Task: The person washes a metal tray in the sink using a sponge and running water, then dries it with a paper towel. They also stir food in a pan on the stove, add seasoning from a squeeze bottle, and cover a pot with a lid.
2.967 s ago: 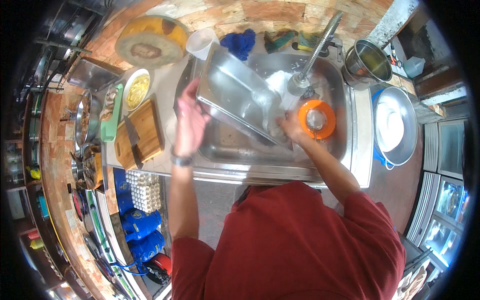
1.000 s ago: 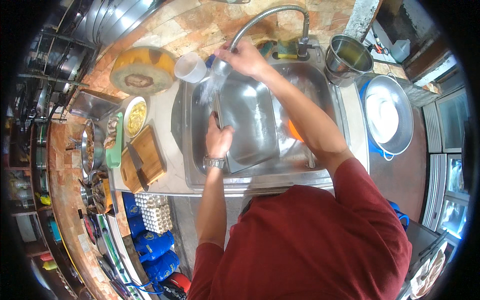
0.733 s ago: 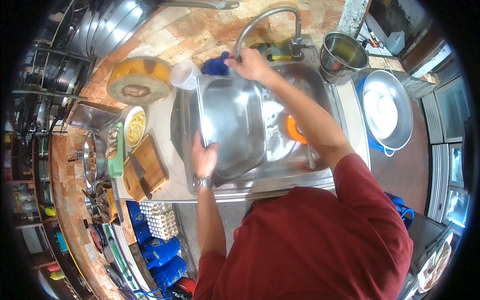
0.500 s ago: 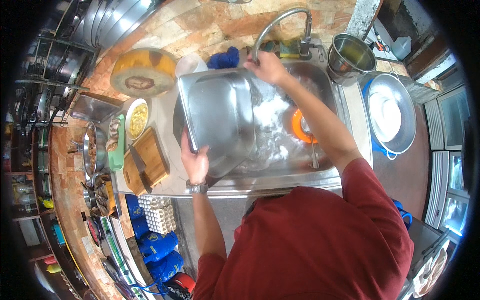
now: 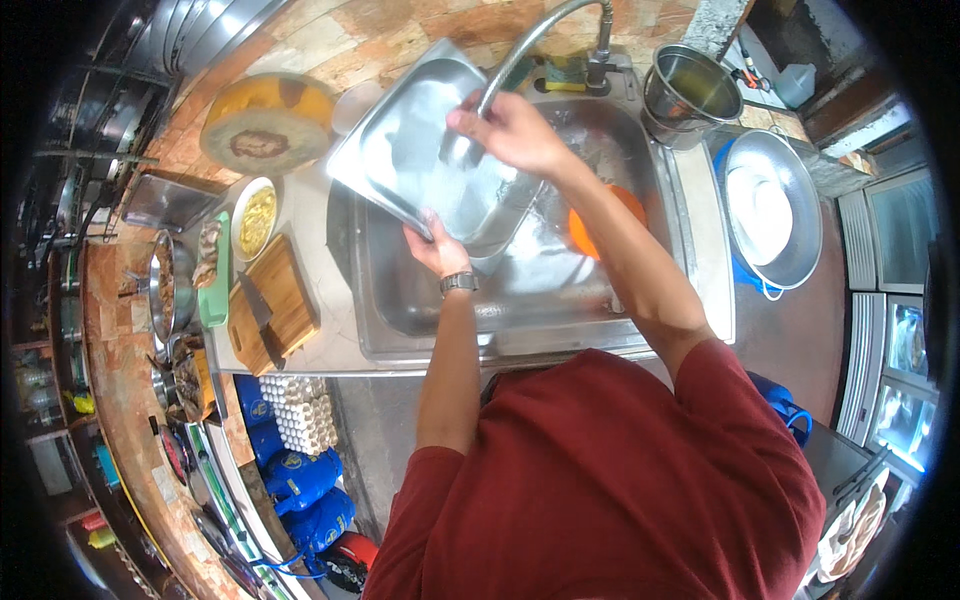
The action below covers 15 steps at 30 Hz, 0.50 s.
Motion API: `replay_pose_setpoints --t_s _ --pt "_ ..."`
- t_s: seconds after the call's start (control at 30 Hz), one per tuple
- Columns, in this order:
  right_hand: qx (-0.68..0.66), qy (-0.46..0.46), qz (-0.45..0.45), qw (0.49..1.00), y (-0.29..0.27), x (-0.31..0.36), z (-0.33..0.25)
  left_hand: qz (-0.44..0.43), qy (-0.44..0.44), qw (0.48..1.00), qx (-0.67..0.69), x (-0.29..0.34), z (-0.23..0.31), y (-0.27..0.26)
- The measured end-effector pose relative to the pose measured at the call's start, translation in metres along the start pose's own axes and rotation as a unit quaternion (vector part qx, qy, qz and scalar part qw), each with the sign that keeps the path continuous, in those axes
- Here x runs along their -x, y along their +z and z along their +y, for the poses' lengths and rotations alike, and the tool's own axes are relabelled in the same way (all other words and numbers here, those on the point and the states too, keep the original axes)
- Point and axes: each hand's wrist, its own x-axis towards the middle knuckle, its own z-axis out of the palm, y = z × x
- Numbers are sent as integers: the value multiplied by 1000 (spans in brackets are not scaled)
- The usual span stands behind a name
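A deep rectangular stainless steel pan is tilted over the left part of the steel sink. My left hand grips its near rim, thumb over the edge. Fingers closed, my right hand holds the end of the flexible faucet above the pan's inside. The spout points down into the pan, whose inner surface looks wet. Partly behind my right forearm, an orange round item lies in the sink.
Left of the sink are a wooden cutting board with a knife, a bowl of yellow food and a thick round wooden block. At the right stand a steel pot and a large metal basin.
The pan has been raised and turned, its far end swinging up and left. My right hand has drawn the faucet end left and nearer, over the pan. The foam in the sink has thinned.
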Motion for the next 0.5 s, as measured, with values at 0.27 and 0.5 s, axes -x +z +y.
replay_pose_setpoints --t_s 0.27,0.5 --pt "147 26 0 989 -48 54 74 100 -66 991 68 12 -10 32" --pt "188 60 -19 980 -26 20 69 12 -62 998 -12 4 16 -8"
